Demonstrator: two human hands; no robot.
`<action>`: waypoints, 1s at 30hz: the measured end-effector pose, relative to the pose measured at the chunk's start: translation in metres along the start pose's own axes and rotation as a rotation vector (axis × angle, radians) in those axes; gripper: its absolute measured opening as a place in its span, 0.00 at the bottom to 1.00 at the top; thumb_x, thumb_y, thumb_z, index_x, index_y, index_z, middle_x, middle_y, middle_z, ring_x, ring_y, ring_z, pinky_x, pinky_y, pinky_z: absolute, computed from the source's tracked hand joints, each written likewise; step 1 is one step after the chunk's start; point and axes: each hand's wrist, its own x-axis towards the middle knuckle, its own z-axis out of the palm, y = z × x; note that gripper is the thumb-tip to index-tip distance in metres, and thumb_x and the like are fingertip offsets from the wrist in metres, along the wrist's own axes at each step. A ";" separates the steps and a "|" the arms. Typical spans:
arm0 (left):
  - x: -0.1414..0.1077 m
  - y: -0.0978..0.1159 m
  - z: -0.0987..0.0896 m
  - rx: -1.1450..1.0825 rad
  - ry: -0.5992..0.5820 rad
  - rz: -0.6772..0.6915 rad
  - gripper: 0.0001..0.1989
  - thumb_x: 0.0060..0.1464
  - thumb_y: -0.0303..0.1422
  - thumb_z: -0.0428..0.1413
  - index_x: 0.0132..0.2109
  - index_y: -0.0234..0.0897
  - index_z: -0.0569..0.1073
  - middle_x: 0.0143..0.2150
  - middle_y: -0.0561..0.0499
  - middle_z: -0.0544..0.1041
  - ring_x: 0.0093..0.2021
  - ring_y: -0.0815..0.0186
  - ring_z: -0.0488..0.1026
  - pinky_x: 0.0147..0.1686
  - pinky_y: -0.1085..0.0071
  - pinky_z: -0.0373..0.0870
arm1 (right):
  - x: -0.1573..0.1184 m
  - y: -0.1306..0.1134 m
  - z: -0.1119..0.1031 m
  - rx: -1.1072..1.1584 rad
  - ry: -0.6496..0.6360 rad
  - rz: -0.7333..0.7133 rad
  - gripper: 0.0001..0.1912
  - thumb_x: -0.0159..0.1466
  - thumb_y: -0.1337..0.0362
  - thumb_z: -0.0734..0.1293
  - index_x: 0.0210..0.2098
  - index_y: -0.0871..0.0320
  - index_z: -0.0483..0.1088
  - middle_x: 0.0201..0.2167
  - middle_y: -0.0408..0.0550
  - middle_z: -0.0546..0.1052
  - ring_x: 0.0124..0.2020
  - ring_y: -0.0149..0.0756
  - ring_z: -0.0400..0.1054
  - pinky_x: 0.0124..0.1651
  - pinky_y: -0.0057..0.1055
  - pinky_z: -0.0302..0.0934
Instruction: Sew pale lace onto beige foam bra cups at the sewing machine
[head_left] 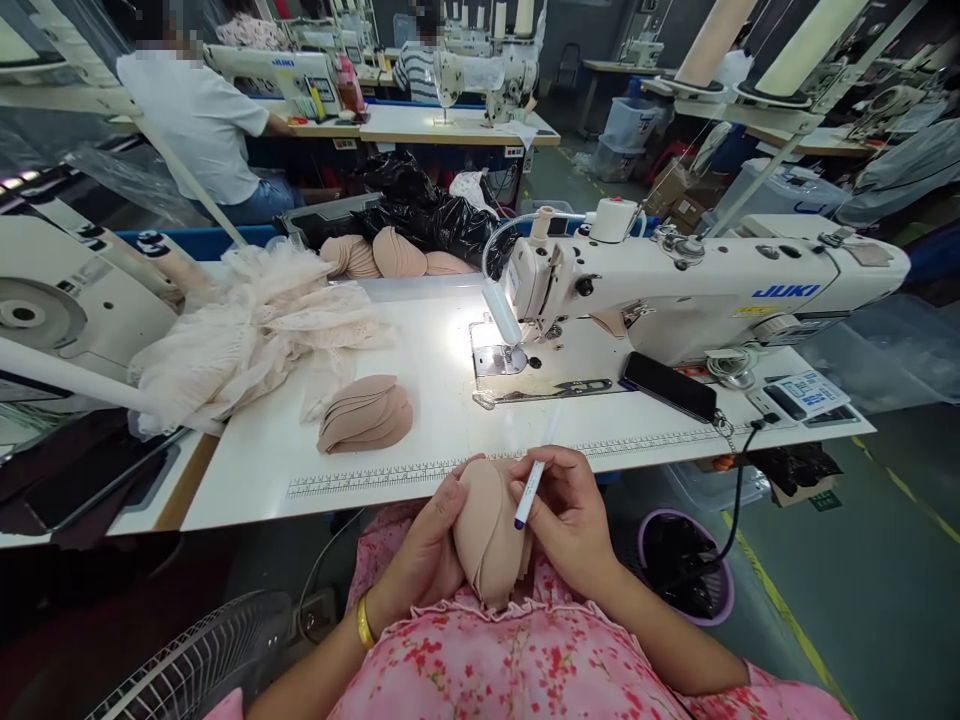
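Between my two hands, just below the table's front edge, is a stack of beige bra cups [487, 530]. My left hand [431, 540] wraps round the stack's left side, thumb on top. My right hand [570, 515] pinches a white marker pen [530, 495] with a dark blue end, its fingers also near the stack's right edge. A second stack of beige cups [366, 415] lies on the white table [420, 370], ahead and to the left. Beyond my hands stands a white sewing machine [690, 275], its lamp shining on the needle plate.
Cream lace fabric [247, 330] is heaped at the left. Thread snips [574, 388] and a black phone [667, 387] lie by the machine. Behind the table are more cups [405, 252] and a black plastic bag [442, 215]. A purple bin [724, 600] stands right; a fan [202, 660] lower left.
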 end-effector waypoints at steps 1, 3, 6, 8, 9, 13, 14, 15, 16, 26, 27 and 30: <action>0.000 0.000 -0.001 0.012 0.012 0.014 0.25 0.64 0.41 0.65 0.64 0.41 0.74 0.66 0.41 0.76 0.65 0.49 0.74 0.66 0.55 0.70 | 0.000 -0.001 -0.001 -0.014 0.007 0.008 0.14 0.71 0.64 0.72 0.53 0.46 0.69 0.43 0.43 0.79 0.42 0.35 0.74 0.45 0.32 0.69; 0.000 0.001 -0.001 0.022 0.044 0.057 0.27 0.61 0.42 0.67 0.64 0.42 0.74 0.66 0.42 0.76 0.64 0.50 0.74 0.64 0.57 0.71 | -0.001 -0.001 -0.005 -0.036 0.005 0.062 0.14 0.70 0.63 0.73 0.53 0.46 0.69 0.41 0.43 0.79 0.41 0.35 0.73 0.43 0.31 0.69; 0.001 0.003 0.001 0.026 0.088 0.119 0.31 0.57 0.43 0.70 0.64 0.43 0.73 0.65 0.43 0.77 0.63 0.51 0.75 0.65 0.56 0.71 | -0.003 -0.002 -0.009 -0.045 -0.063 0.185 0.16 0.67 0.62 0.75 0.51 0.47 0.69 0.37 0.40 0.77 0.37 0.34 0.71 0.41 0.30 0.67; 0.002 0.004 0.003 0.041 0.095 0.133 0.33 0.56 0.43 0.71 0.65 0.44 0.72 0.64 0.43 0.77 0.62 0.50 0.75 0.65 0.54 0.70 | -0.005 -0.003 -0.009 -0.040 -0.094 0.242 0.17 0.65 0.62 0.78 0.49 0.47 0.70 0.34 0.39 0.75 0.34 0.33 0.69 0.38 0.29 0.65; 0.002 0.004 0.004 0.049 0.097 0.134 0.34 0.55 0.44 0.71 0.65 0.44 0.71 0.64 0.43 0.77 0.62 0.50 0.75 0.65 0.53 0.71 | -0.005 -0.004 -0.008 -0.038 -0.093 0.260 0.18 0.63 0.61 0.78 0.48 0.48 0.70 0.33 0.38 0.75 0.33 0.33 0.68 0.37 0.29 0.64; 0.002 0.003 0.006 0.054 0.114 0.139 0.34 0.53 0.45 0.72 0.64 0.44 0.72 0.64 0.43 0.76 0.63 0.49 0.74 0.65 0.54 0.71 | 0.000 -0.008 -0.007 0.017 -0.070 0.282 0.17 0.62 0.61 0.79 0.45 0.49 0.70 0.31 0.37 0.73 0.31 0.31 0.65 0.35 0.27 0.61; 0.002 0.003 0.005 0.050 0.117 0.142 0.34 0.53 0.45 0.73 0.63 0.44 0.73 0.64 0.43 0.76 0.63 0.49 0.74 0.65 0.54 0.71 | 0.001 -0.009 -0.008 0.036 -0.072 0.282 0.17 0.62 0.61 0.79 0.44 0.50 0.70 0.31 0.37 0.73 0.31 0.31 0.64 0.35 0.27 0.61; 0.002 0.003 0.005 0.048 0.119 0.144 0.34 0.52 0.45 0.73 0.63 0.44 0.73 0.64 0.43 0.76 0.63 0.49 0.74 0.65 0.54 0.71 | 0.003 -0.009 -0.008 0.049 -0.071 0.278 0.17 0.62 0.61 0.79 0.44 0.50 0.70 0.31 0.37 0.73 0.31 0.31 0.64 0.35 0.26 0.61; 0.002 0.003 0.005 0.049 0.119 0.147 0.35 0.52 0.45 0.73 0.63 0.44 0.73 0.65 0.43 0.76 0.64 0.49 0.74 0.65 0.54 0.71 | 0.005 -0.009 -0.008 0.053 -0.062 0.269 0.17 0.62 0.60 0.79 0.44 0.50 0.69 0.31 0.37 0.73 0.30 0.30 0.64 0.35 0.26 0.61; 0.005 0.000 0.004 0.052 0.063 0.158 0.37 0.54 0.39 0.72 0.67 0.46 0.67 0.66 0.42 0.75 0.64 0.50 0.74 0.68 0.51 0.68 | 0.004 -0.008 0.009 -0.078 -0.041 0.105 0.13 0.66 0.61 0.77 0.44 0.50 0.69 0.32 0.38 0.73 0.29 0.31 0.66 0.32 0.28 0.62; 0.004 0.001 0.003 0.047 0.060 0.162 0.36 0.55 0.39 0.72 0.67 0.45 0.68 0.66 0.42 0.75 0.65 0.49 0.73 0.69 0.51 0.67 | 0.004 -0.008 0.007 -0.079 -0.062 0.083 0.11 0.68 0.61 0.75 0.45 0.50 0.70 0.32 0.39 0.74 0.29 0.32 0.68 0.33 0.29 0.63; 0.000 0.007 0.000 0.002 0.064 0.155 0.32 0.58 0.42 0.69 0.66 0.43 0.71 0.67 0.43 0.74 0.70 0.48 0.67 0.72 0.52 0.62 | 0.003 -0.006 -0.003 -0.034 0.038 0.012 0.06 0.74 0.58 0.69 0.48 0.49 0.70 0.40 0.44 0.80 0.42 0.37 0.74 0.48 0.35 0.67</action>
